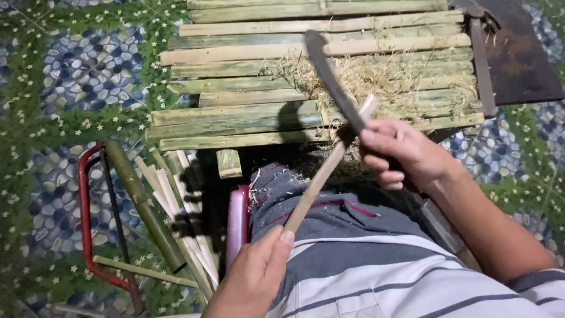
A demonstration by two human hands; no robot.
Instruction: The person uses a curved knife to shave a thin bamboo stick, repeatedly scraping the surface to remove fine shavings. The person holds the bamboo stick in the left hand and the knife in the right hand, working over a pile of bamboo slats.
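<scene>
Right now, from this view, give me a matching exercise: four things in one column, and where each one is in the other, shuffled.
Things:
1. curved knife
2. bamboo stick
3. red-framed saw
4. bamboo slats

Places:
A. on the floor, far left
B. in the right hand
C. laid side by side in front of the person
D. in the left hand, slanting up under the blade

Pairs: 1-B, 2-D, 3-A, 4-C

No packages, labels, signs or screens appear anywhere in view, neither near the left hand (254, 275) low in the frame nor around the right hand (400, 154) above it.
</scene>
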